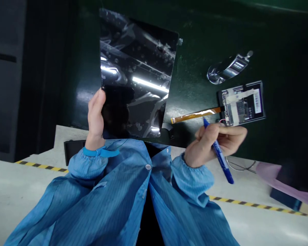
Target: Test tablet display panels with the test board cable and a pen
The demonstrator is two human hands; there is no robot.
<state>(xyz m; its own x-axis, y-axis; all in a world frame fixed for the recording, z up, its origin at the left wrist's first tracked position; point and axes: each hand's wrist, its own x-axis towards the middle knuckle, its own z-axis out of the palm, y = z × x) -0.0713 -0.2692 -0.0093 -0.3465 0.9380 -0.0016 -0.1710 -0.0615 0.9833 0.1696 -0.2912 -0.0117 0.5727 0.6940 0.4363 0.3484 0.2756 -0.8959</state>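
My left hand [95, 111] grips the left edge of a glossy black display panel [138, 75]; its thumb shows at the edge and the other fingers are partly hidden. Ceiling lights reflect in the panel, whose surface film looks wrinkled and bubbled. In my right hand [217, 140] is a blue marker pen [222, 159], its upper end pointing toward the table. Just beyond that hand lies a small electronic module [242, 104] with pale tape across it. An orange flat ribbon cable [196, 114] runs left from the module toward the panel.
A shiny metal tape dispenser [228, 69] stands behind the module on the dark green table [195, 30]. Dark equipment [5, 89] rises at the left. A blue wrist strap [100, 151] circles my left wrist. Pink cloth [272, 176] hangs at lower right.
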